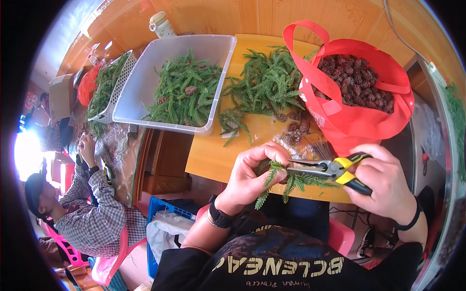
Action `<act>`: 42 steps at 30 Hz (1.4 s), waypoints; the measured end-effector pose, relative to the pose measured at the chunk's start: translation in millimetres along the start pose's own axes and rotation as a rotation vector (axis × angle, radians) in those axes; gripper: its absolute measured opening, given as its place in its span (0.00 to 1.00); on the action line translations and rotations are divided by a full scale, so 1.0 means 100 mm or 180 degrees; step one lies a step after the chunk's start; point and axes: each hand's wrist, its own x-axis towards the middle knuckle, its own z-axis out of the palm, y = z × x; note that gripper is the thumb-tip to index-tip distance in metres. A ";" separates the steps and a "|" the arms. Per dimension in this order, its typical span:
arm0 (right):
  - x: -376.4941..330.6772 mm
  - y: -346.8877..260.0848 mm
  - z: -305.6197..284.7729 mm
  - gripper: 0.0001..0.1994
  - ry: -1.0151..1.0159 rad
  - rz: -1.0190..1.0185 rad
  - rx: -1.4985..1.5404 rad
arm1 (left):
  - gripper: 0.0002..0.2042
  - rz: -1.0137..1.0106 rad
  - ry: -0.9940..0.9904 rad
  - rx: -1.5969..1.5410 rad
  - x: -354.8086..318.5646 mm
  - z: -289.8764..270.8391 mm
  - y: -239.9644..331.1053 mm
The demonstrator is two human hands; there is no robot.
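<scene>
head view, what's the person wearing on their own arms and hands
Both hands are bare, no gloves. The left hand has a black watch on its wrist; the right hand has a thin black band on its wrist. Both forearms are bare, and black sleeves begin near the elbows.

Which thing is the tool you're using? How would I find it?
Start at the big red bag of pine cones on the wooden table. Just below it, the right hand holds pliers against a green sprig. They are the only metal thing there, with yellow-and-black handles.

Green fir sprig lies level, pinched by yellow-handled pliers.
</scene>
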 end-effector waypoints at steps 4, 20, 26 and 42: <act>0.01 0.09 -0.05 0.11 -0.0143 -0.0137 -0.0047 | 0.07 -0.0221 0.0017 -0.0471 -0.01 0.03 0.03; 0.00 0.14 0.11 0.12 0.0019 -0.0403 0.0072 | 0.11 -0.0878 0.0087 -0.0939 -0.03 0.06 0.08; -0.06 0.10 0.13 0.12 -0.0067 -0.0286 0.0006 | 0.11 -0.0871 0.0043 -0.0910 0.00 0.06 0.05; 0.10 0.26 0.10 0.13 -0.0010 -0.0689 0.0055 | 0.16 -0.0901 -0.0205 -0.1144 -0.02 0.00 -0.03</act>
